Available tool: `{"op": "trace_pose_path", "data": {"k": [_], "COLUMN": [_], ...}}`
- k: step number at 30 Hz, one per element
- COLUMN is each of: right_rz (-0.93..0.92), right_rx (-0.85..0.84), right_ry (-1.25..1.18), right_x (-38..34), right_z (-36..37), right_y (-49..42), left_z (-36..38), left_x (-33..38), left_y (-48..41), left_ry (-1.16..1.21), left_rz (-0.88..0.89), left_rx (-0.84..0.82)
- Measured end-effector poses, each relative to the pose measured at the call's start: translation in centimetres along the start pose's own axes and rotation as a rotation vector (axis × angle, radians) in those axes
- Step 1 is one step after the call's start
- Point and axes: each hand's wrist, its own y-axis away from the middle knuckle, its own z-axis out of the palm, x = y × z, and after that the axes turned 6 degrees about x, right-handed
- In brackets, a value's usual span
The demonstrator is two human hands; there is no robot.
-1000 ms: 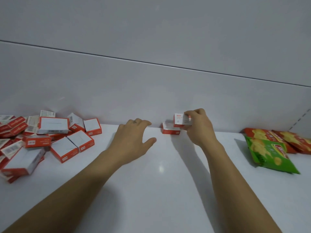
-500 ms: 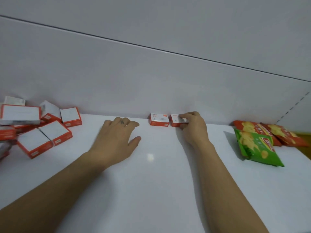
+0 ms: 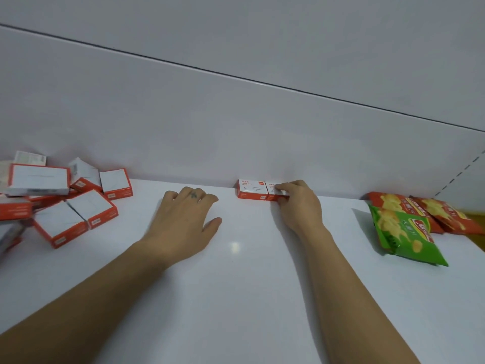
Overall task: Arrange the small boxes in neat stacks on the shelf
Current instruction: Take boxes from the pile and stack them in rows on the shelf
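Observation:
Two small red-and-white boxes lie side by side against the back wall of the white shelf (image 3: 236, 298). The left box (image 3: 252, 189) is free. My right hand (image 3: 299, 206) grips the right box (image 3: 273, 189) with its fingertips, and the box rests on the shelf touching its neighbour. My left hand (image 3: 183, 222) lies flat on the shelf with fingers spread, holding nothing, between the two boxes and a loose heap of several red-and-white boxes (image 3: 60, 203) at the far left.
A green chip bag (image 3: 404, 235) and two red chip bags (image 3: 420, 208) lie at the right of the shelf. The grey back wall (image 3: 236, 127) rises directly behind the boxes.
My right hand lowered the box from above the first box and set it down on the shelf beside it on the right. My left hand settled flat on the shelf.

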Motion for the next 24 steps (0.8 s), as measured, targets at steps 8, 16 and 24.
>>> {"op": "trace_pose_path", "data": {"k": [8,16,24], "right_rz": [-0.022,-0.269,-0.534], "right_rx": [-0.027,0.015,-0.253], "right_ry": [0.099,0.071,0.109], "right_x": [-0.6,-6.2,-12.7], "right_z": [-0.2,-2.5,-1.3], "right_y": [0.5,3.1,6.1], "left_z": [-0.1,-3.2,-8.2], "left_x": [0.6,0.1,-3.6], "left_y": [0.3,0.7,3.8], "left_ry": [0.021,0.03,-0.126], "left_rz": [-0.001,-0.095,-0.174], "left_rx": [-0.023,0.034,0.032]}}
